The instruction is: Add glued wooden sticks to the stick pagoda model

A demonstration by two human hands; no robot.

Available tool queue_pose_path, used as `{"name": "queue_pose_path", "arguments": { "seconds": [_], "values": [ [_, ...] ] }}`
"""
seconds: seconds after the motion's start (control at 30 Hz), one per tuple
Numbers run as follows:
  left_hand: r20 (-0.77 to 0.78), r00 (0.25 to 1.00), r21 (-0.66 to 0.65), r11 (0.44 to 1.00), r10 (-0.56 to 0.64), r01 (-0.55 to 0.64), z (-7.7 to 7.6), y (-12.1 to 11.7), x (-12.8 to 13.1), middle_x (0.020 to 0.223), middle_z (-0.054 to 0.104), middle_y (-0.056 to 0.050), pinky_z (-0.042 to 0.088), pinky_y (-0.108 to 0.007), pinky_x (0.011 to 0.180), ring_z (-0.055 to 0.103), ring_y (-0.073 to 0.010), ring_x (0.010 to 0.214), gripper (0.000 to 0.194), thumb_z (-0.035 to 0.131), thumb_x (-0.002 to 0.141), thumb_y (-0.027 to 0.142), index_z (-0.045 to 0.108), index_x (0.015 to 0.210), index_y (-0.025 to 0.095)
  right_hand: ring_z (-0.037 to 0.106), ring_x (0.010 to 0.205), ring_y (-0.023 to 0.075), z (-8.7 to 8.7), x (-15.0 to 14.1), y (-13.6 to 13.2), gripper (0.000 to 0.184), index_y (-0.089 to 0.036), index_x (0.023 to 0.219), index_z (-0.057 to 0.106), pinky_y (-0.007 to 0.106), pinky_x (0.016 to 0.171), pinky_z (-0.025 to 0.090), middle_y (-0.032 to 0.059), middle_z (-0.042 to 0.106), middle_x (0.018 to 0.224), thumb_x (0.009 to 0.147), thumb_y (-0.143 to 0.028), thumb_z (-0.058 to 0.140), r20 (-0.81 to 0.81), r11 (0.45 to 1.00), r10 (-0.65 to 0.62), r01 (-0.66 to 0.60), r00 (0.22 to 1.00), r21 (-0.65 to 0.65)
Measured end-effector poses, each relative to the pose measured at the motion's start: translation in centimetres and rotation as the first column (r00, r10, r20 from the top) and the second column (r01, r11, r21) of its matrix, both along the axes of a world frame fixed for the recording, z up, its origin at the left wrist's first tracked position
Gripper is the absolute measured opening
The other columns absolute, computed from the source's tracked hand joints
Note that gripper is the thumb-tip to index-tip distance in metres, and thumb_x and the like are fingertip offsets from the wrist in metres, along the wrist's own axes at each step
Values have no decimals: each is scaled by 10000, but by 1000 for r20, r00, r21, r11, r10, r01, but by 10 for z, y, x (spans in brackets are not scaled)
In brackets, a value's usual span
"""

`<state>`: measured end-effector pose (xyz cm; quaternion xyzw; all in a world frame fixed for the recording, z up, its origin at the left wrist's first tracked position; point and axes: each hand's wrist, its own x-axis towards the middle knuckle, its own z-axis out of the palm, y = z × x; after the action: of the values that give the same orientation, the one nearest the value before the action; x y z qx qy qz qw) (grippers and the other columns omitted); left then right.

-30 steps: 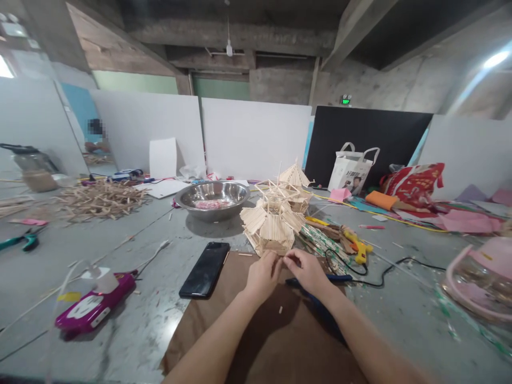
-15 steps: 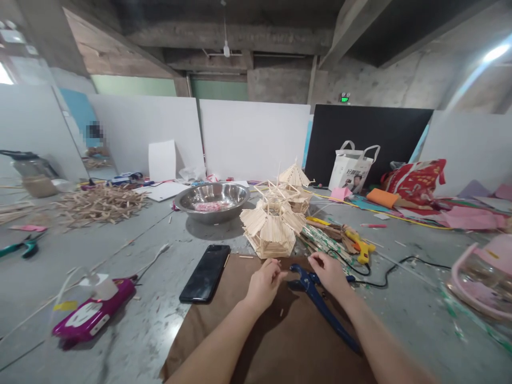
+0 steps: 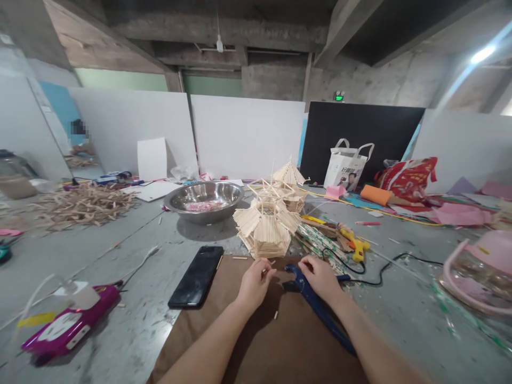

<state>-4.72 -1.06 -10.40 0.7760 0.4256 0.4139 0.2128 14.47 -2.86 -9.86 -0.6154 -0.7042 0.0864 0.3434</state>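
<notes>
My left hand hovers over the brown mat, fingers pinched on a small wooden stick piece. My right hand rests just right of it, fingers curled beside the jaws of blue-handled cutters lying on the mat; whether it grips them is unclear. Right beyond both hands stands a pavilion model built of wooden sticks, with a smaller stick roof behind it. A tiny stick offcut lies on the mat between my forearms.
A black phone lies left of the mat. A steel bowl, a stick pile, a magenta device, a yellow glue gun with black cord, bags and coloured paper at right, a pink-rimmed container.
My right hand has moved away from my left, to the right, uncovering the blue cutters. My left hand keeps its pinch. The view has shifted slightly to the right.
</notes>
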Motion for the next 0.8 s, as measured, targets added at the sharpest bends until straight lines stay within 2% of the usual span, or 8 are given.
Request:
{"name": "queue_pose_path", "arguments": {
  "seconds": [0.43, 0.6, 0.8],
  "values": [
    [-19, 998, -37, 997, 67, -68, 0, -2, 0, 597, 452, 17, 319, -208, 535, 417, -102, 557, 267, 328, 785, 358, 453, 640, 171, 554, 683, 159, -1, 0, -1, 271, -192, 728, 576, 247, 629, 375, 32, 618, 704, 778, -343, 356, 8, 1000, 2, -2, 1000, 11],
    [-2, 993, -82, 990, 117, -116, -2, 1, -2, 599, 476, 17, 333, -210, 531, 434, -105, 550, 263, 359, 764, 384, 455, 634, 177, 552, 683, 160, -3, -1, -1, 267, -195, 721, 568, 250, 631, 376, 30, 616, 705, 784, -344, 356, 6, 1000, 14, -14, 1000, 28],
    [39, 989, -93, 986, 145, -141, -2, -3, 2, 639, 490, 7, 357, -217, 559, 454, -107, 583, 226, 381, 758, 352, 464, 641, 177, 547, 680, 168, -10, 3, 2, 257, -185, 713, 564, 268, 639, 384, 42, 615, 699, 783, -335, 368, -20, 995, -41, 43, 999, 86]
  ]
}}
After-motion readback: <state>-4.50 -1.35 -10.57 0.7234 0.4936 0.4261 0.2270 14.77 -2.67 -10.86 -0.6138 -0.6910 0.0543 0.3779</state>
